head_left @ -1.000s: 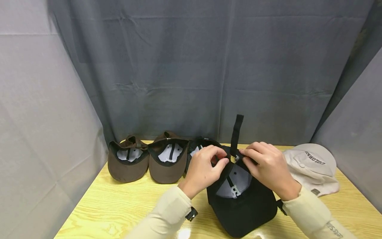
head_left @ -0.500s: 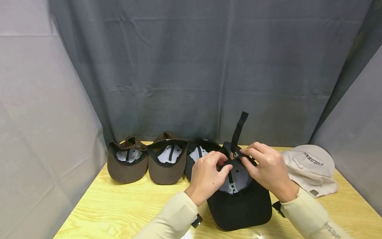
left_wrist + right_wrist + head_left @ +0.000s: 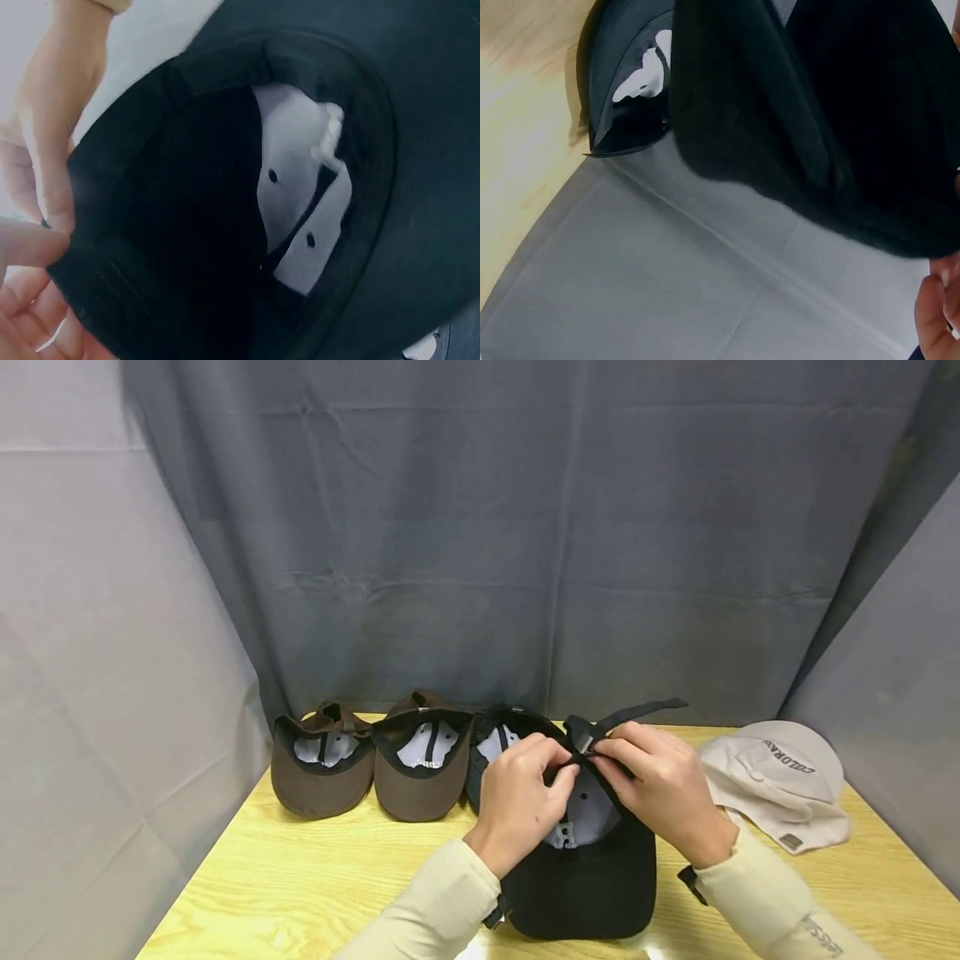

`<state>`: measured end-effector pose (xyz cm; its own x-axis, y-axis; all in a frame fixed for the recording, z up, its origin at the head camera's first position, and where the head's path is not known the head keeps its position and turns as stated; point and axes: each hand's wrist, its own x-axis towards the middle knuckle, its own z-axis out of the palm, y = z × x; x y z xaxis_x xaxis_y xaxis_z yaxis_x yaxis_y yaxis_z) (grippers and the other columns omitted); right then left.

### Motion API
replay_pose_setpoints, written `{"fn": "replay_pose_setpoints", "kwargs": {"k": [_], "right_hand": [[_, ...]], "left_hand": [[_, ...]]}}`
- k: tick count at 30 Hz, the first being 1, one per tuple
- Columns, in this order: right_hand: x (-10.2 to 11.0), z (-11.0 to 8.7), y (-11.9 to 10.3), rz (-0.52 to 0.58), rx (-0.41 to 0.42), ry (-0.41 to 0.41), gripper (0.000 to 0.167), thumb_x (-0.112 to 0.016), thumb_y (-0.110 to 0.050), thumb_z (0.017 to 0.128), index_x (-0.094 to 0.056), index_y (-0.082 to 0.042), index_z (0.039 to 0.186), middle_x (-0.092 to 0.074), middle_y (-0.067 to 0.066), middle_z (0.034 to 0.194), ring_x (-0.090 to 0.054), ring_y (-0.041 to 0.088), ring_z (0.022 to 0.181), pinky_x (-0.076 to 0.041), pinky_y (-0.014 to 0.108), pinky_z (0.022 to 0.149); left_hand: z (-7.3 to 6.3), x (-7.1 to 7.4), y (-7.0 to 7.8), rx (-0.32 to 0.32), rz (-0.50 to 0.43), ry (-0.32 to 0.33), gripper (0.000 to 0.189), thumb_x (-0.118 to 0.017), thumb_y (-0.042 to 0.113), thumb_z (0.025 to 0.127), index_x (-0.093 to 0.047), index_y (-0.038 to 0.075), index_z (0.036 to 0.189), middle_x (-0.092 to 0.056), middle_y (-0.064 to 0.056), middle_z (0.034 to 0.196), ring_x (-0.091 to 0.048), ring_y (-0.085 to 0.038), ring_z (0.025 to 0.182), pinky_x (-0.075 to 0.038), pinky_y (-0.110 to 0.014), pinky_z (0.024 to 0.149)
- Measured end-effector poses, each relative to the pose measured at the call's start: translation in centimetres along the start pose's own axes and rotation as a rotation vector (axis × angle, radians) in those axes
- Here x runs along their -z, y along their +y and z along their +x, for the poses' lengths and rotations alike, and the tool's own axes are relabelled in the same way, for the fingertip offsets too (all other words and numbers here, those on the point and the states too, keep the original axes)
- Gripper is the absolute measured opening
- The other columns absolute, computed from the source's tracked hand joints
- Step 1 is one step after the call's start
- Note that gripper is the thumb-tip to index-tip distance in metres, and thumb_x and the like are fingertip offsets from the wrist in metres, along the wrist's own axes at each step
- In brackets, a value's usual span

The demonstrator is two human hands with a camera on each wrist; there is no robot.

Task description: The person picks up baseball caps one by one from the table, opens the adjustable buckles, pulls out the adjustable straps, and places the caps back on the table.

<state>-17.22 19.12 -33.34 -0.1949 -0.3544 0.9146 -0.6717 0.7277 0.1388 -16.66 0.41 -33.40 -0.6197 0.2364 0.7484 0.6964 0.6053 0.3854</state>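
Observation:
A black cap (image 3: 585, 893) is held up in front with its brim toward me and its pale grey inside showing. My left hand (image 3: 525, 797) pinches the cap's back edge between thumb and fingertips. Close beside it, my right hand (image 3: 663, 789) pinches the same edge by the metal buckle (image 3: 583, 742). From that buckle a black strap (image 3: 641, 712) sticks out to the right, its tail loose. In the left wrist view both hands meet at the band, and white stitching (image 3: 330, 135) shows inside the crown. The right wrist view catches only some fingers (image 3: 937, 311) under the dark fabric.
Two brown caps (image 3: 322, 777) and another black cap (image 3: 495, 743) stand in a row along the table's back left, insides facing me. A beige cap (image 3: 787, 777) with dark lettering lies at the right. Grey cloth (image 3: 450, 568) hangs behind the wooden table (image 3: 300, 893).
The strap's tail has swung from upright down to the right. The held cap has shifted left and turned more squarely toward me, with the right hand moving slightly left.

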Motion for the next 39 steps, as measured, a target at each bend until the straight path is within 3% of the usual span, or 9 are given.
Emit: {"fn": "replay_pose_setpoints", "kwargs": {"k": [6, 12, 20, 28, 39], "right_hand": [[-0.1, 0.0, 0.1, -0.022, -0.002, 0.031, 0.034, -0.056, -0.027, 0.098, -0.074, -0.007, 0.077, -0.065, 0.002, 0.072, -0.058, 0.021, 0.061, -0.046, 0.034, 0.059], [0.4, 0.2, 0.4, -0.031, -0.061, 0.038, 0.026, -0.059, -0.023, 0.091, -0.074, -0.007, 0.077, -0.067, 0.002, 0.073, -0.060, 0.019, 0.062, -0.045, 0.033, 0.058], [0.4, 0.4, 0.1, -0.010, -0.038, 0.023, 0.034, -0.057, -0.029, 0.098, -0.074, -0.008, 0.078, -0.066, 0.001, 0.074, -0.058, 0.017, 0.061, -0.044, 0.031, 0.058], [-0.2, 0.3, -0.3, 0.030, -0.011, 0.044, 0.035, -0.057, -0.029, 0.098, -0.074, -0.008, 0.076, -0.067, 0.000, 0.074, -0.056, 0.017, 0.060, -0.044, 0.029, 0.058], [-0.5, 0.0, -0.8, 0.023, -0.032, 0.043, 0.033, -0.058, -0.029, 0.096, -0.074, -0.009, 0.075, -0.068, 0.001, 0.074, -0.060, 0.018, 0.061, -0.047, 0.031, 0.059]], "left_hand": [[-0.4, -0.1, -0.1, -0.046, 0.038, 0.030, 0.007, -0.078, 0.015, 0.080, -0.072, 0.020, 0.079, -0.067, 0.011, 0.076, -0.060, -0.004, 0.063, -0.045, -0.019, 0.056], [-0.8, -0.1, -0.3, -0.021, 0.050, 0.006, 0.007, -0.077, 0.018, 0.081, -0.071, 0.020, 0.079, -0.066, 0.010, 0.074, -0.060, -0.006, 0.064, -0.043, -0.018, 0.056], [-0.6, -0.2, 0.0, 0.005, 0.062, -0.014, 0.014, -0.077, 0.026, 0.083, -0.072, 0.019, 0.094, -0.068, 0.007, 0.087, -0.065, -0.009, 0.077, -0.052, -0.023, 0.067], [0.8, 0.1, 0.7, -0.089, 0.150, 0.068, 0.012, -0.077, 0.023, 0.083, -0.071, 0.020, 0.092, -0.066, 0.007, 0.084, -0.064, -0.010, 0.076, -0.049, -0.025, 0.068], [0.7, 0.3, 0.7, -0.100, 0.158, 0.077, 0.006, -0.077, 0.019, 0.084, -0.072, 0.020, 0.083, -0.068, 0.009, 0.079, -0.064, -0.009, 0.074, -0.046, -0.028, 0.070]]}}
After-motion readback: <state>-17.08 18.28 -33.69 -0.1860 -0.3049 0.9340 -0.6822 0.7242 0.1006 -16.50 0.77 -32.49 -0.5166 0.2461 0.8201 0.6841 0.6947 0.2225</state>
